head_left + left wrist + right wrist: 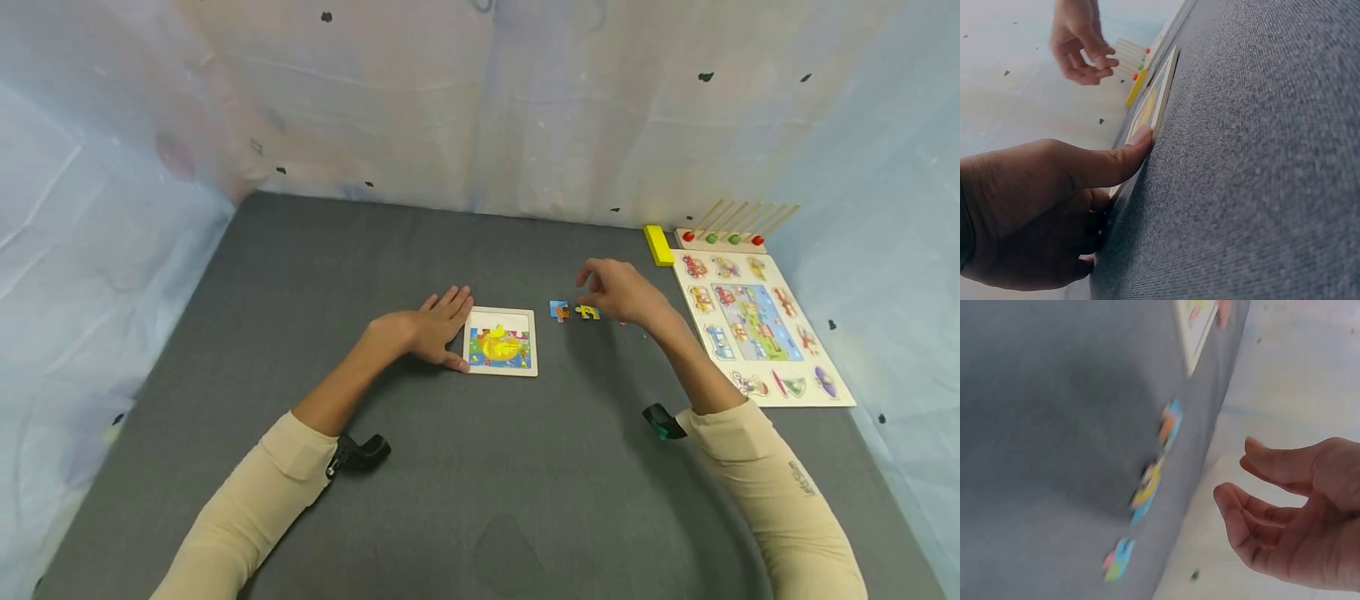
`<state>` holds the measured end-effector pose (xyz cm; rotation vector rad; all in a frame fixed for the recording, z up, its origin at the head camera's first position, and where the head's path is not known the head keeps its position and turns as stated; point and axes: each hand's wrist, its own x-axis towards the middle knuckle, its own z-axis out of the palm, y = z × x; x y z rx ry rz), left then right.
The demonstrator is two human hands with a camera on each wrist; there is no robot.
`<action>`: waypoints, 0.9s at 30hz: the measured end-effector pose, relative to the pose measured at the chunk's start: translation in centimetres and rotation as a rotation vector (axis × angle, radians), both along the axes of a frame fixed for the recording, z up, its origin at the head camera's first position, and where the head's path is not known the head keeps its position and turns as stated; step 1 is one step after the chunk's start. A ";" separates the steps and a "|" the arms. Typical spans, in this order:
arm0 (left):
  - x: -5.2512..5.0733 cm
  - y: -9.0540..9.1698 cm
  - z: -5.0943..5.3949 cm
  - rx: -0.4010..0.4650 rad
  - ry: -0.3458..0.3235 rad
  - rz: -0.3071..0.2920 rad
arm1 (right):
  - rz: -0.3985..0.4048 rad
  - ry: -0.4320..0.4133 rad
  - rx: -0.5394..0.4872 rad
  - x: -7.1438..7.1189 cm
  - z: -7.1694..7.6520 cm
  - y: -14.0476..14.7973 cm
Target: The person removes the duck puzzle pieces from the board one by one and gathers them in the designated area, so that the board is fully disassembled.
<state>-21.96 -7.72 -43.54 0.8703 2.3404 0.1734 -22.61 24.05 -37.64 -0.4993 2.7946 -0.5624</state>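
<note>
Nearest the head camera, two cream sleeves (247, 492) cover the person's forearms. The left hand (438, 327) lies with fingers straight and spread, grasping nothing, its thumb on the near-left corner of a pale wooden tray (535, 346). In that tray sits a partly filled duck jigsaw (501, 343), its upper strip bare. The right hand (618, 290) hangs loosely curled above the table, a gap between thumb and forefinger, holding nothing. Below it lies a yellow jigsaw piece (587, 312), between a blue-and-orange piece (558, 309) and a pink, green and blue one (1119, 559). Farther right are a picture board (757, 325), a yellow block (658, 245) and a rod-and-bead rack (722, 243).
</note>
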 end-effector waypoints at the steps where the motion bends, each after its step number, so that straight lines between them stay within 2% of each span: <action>1: 0.0 0.0 0.0 0.003 -0.001 0.001 | 0.020 0.001 -0.013 0.1 0.2 -0.6; 8: 0.0 0.0 0.1 0.010 -0.005 0.005 | 0.158 -0.025 -0.074 0.8 0.4 -4.6; 17: 0.1 0.2 0.2 -0.012 0.017 0.003 | 0.317 -0.110 -0.024 1.5 -1.9 -9.5; 22: 0.2 0.2 0.4 -0.027 0.019 -0.005 | 0.306 -0.131 0.062 1.7 -3.3 -11.3; 27: 0.3 0.1 0.3 -0.023 0.015 -0.001 | 0.280 -0.142 0.096 1.8 -4.0 -12.3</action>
